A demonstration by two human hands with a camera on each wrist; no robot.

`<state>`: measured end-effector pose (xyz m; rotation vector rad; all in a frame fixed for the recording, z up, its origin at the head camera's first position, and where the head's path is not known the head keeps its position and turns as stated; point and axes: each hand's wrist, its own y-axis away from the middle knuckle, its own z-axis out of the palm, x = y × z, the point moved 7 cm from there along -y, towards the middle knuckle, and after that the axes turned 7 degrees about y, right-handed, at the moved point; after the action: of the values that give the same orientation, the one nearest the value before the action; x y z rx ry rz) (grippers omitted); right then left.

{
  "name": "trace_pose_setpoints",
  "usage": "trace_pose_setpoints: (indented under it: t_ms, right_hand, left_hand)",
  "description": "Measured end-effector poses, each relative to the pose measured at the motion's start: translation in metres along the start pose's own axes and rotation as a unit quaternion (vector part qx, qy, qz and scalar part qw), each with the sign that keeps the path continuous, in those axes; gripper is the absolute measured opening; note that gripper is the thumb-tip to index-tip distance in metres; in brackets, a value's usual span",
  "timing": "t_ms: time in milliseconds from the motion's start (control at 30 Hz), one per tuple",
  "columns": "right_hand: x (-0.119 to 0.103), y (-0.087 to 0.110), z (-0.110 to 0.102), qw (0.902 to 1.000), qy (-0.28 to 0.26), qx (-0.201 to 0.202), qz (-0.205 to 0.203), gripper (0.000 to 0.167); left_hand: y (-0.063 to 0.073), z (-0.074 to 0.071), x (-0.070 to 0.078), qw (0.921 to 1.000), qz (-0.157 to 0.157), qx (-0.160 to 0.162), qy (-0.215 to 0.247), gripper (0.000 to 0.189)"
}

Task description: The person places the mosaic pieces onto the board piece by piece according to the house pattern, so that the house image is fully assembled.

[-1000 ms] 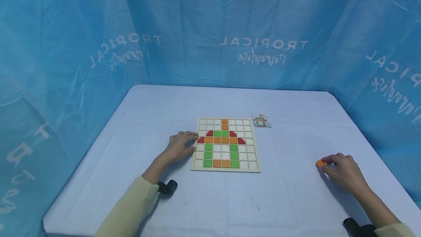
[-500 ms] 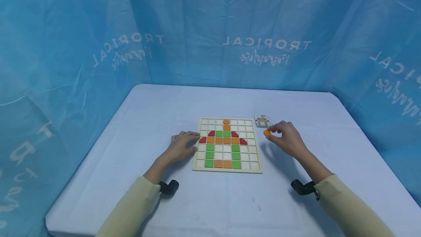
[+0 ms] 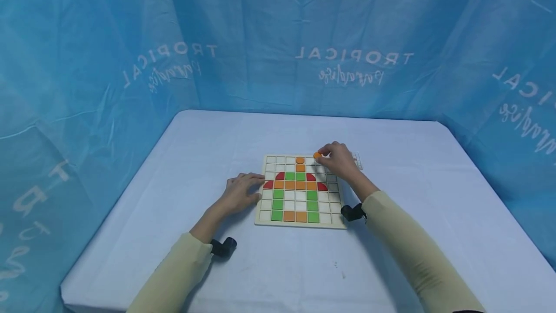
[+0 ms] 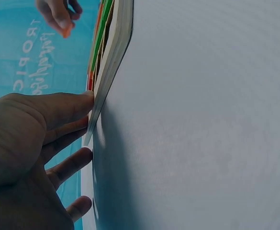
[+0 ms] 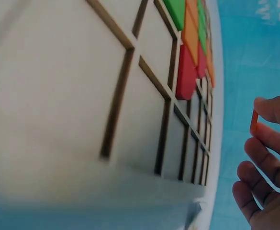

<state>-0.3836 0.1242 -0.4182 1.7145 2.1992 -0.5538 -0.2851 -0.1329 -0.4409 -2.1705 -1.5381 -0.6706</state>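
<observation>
A wooden grid board [image 3: 266, 206] lies on the table with green, orange and red pieces set in its cells. My left hand [image 3: 240, 193] rests at its left edge; in the left wrist view the thumb [image 4: 68, 106] and a fingertip touch the board's side, fingers fairly straight. Over the board's far edge, my right hand [image 3: 340, 161] pinches an orange round piece [image 3: 317, 155] between thumb and fingers. The right wrist view has this orange piece [image 5: 254, 121] edge-on, held off the board. Another orange disc [image 3: 300, 161] sits in a cell of the far row.
A small printed pattern card [image 3: 357, 160] lies just past the board's far right corner, partly covered by the right hand. White cloth covers the table [image 3: 208, 153], and blue printed sheets [image 3: 260, 23] hang around its back and sides.
From the right side of the table, my right hand has carried the orange round piece left and away to the board's far edge. The left hand stays put.
</observation>
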Motion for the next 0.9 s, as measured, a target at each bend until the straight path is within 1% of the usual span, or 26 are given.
trace_pose_setpoints:
  t_ms: [133,267,433,567,733,900]
  right_hand:
    - [-0.002,-0.01,0.011,0.9998,0.009,-0.018,-0.001,0.028]
    - [-0.006,-0.016,0.02,0.9993,0.022,-0.03,-0.004,0.029]
    - [-0.007,-0.021,0.027,0.9977,0.055,-0.04,0.0,0.03]
    - [-0.006,-0.022,0.03,0.9962,0.074,-0.046,0.004,0.03]
    - [-0.007,-0.023,0.031,0.9958,0.079,-0.047,0.006,0.029]
    - [-0.006,-0.023,0.033,0.9951,0.08,-0.057,0.007,0.028]
  left_hand:
    - [0.0,0.001,0.0,1.0,0.002,0.0,0.003,0.047]
    - [0.0,0.001,0.0,1.0,-0.001,-0.002,0.001,0.047]
    - [-0.002,0.002,-0.002,1.0,-0.003,-0.003,-0.001,0.047]
    - [-0.002,0.002,-0.002,1.0,-0.002,-0.004,0.0,0.047]
    - [-0.002,0.001,-0.002,1.0,0.001,-0.002,-0.004,0.047]
    - [-0.002,0.002,-0.002,1.0,0.003,-0.002,-0.001,0.047]
